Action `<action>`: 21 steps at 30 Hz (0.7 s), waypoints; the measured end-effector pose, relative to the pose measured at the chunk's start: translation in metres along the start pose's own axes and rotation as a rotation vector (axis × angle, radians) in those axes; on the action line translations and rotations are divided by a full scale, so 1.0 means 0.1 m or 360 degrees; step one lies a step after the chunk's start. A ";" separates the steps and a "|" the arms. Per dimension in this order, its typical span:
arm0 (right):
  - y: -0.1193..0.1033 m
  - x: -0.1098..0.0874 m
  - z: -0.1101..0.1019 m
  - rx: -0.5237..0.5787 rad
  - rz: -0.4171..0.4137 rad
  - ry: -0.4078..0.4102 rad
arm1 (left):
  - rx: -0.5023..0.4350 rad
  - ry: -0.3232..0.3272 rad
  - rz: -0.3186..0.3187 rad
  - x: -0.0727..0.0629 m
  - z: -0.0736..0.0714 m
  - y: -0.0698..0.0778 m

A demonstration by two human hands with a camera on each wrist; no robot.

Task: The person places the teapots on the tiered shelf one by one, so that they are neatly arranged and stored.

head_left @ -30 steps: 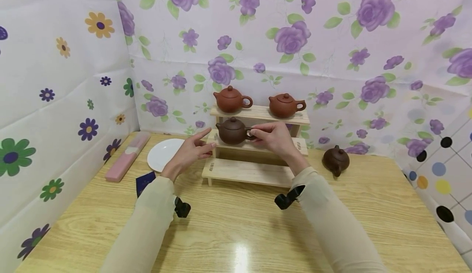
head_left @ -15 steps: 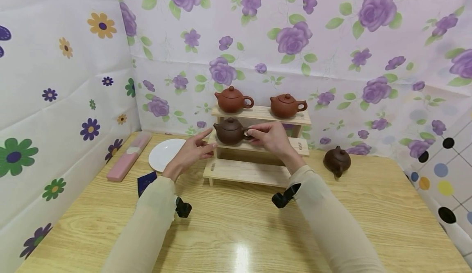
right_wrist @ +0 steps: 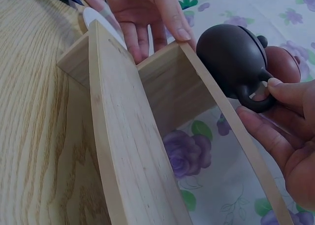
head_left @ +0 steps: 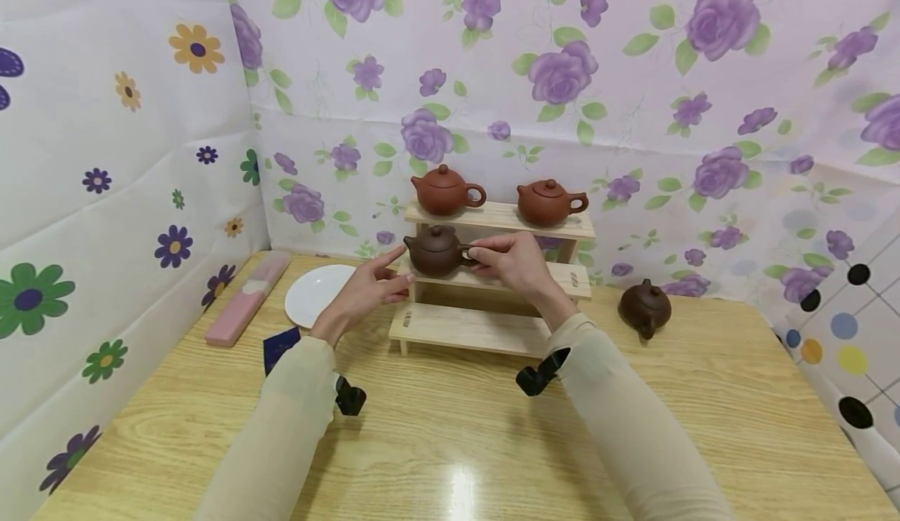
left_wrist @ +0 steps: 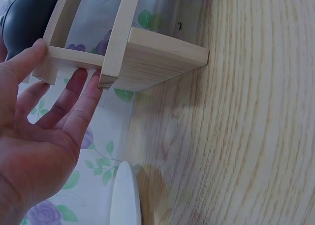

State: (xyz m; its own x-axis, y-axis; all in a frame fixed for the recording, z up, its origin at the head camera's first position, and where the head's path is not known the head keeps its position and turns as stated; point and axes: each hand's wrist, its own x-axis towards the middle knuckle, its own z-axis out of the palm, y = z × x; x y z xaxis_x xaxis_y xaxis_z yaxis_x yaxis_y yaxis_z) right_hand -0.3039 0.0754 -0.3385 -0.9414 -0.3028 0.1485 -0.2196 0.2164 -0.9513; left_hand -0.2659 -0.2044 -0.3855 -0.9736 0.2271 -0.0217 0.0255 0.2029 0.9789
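Note:
My right hand (head_left: 518,265) pinches the loop handle of a dark brown teapot (head_left: 433,251) between thumb and fingers. This teapot is at the left end of the middle shelf of a three-step wooden rack (head_left: 471,327), its spout facing left. At that same end, my left hand (head_left: 363,293) touches the rack with fingers extended; in the left wrist view its thumb lies at the shelf's edge and its fingertips at the side frame (left_wrist: 76,58). Two reddish-brown teapots, one left (head_left: 443,191) and one right (head_left: 548,202), stand on the top shelf.
Another dark brown teapot (head_left: 644,308) sits on the wooden table (head_left: 450,435) right of the rack. To the left are a white plate (head_left: 312,294), a pink case (head_left: 246,300) and a dark blue item (head_left: 280,347). Flowered cloth walls (head_left: 492,60) rise behind and left.
The dark teapot has shifted left along the middle shelf, with my right hand still on its handle. My left hand has stayed at the rack's left end.

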 end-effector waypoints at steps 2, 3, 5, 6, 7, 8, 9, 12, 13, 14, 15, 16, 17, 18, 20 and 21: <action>0.00 0.01 -0.01 -0.0007 0.0012 0.0001 | 0.0003 -0.0003 0.0001 0.00 0.00 0.00; -0.01 0.01 -0.01 -0.0012 0.0018 0.0001 | 0.0003 -0.0004 0.0002 0.00 0.00 0.00; -0.02 0.01 -0.01 -0.0033 0.0031 0.0003 | 0.0002 -0.0003 -0.0002 0.00 0.00 0.00; -0.02 0.01 -0.02 -0.0053 0.0036 0.0005 | 0.0004 -0.0002 -0.0003 0.00 0.00 0.00; -0.03 0.01 -0.02 -0.0068 0.0044 0.0010 | 0.0005 0.0000 -0.0006 0.00 0.00 0.00; -0.04 0.01 -0.02 -0.0084 0.0047 0.0013 | 0.0004 0.0002 -0.0009 0.00 0.00 0.01; -0.05 0.01 -0.02 -0.0104 0.0052 0.0019 | 0.0004 0.0003 -0.0010 0.00 0.00 0.01; -0.07 0.01 -0.03 -0.0144 0.0067 0.0033 | 0.0003 0.0007 -0.0013 0.00 0.00 0.01; -0.07 0.01 -0.03 -0.0156 0.0069 0.0037 | 0.0004 0.0007 -0.0013 0.00 0.00 0.01; -0.07 0.01 -0.03 -0.0167 0.0070 0.0040 | 0.0005 0.0007 -0.0012 0.00 0.00 0.01; -0.07 0.01 -0.03 -0.0180 0.0071 0.0042 | 0.0004 0.0007 -0.0013 0.00 0.00 0.01; -0.07 0.01 -0.03 -0.0190 0.0072 0.0043 | 0.0004 0.0006 -0.0015 0.00 0.00 0.01; -0.07 0.01 -0.03 -0.0200 0.0070 0.0045 | 0.0003 0.0006 -0.0018 0.00 0.01 0.02; -0.07 0.01 -0.03 -0.0216 0.0066 0.0046 | 0.0004 0.0006 -0.0022 0.00 0.01 0.02; -0.07 0.01 -0.04 -0.0237 0.0055 0.0044 | 0.0007 0.0008 -0.0033 0.00 0.01 0.02; -0.07 0.01 -0.04 -0.0247 0.0052 0.0043 | 0.0006 0.0010 -0.0039 0.00 0.01 0.02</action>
State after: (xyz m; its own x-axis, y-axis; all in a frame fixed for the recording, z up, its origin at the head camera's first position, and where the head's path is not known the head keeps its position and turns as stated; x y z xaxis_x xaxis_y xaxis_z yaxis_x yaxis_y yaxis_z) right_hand -0.3041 0.0773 -0.3305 -0.9548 -0.2686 0.1276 -0.2240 0.3671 -0.9028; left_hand -0.2652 -0.2029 -0.3836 -0.9754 0.2159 -0.0442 0.0027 0.2120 0.9773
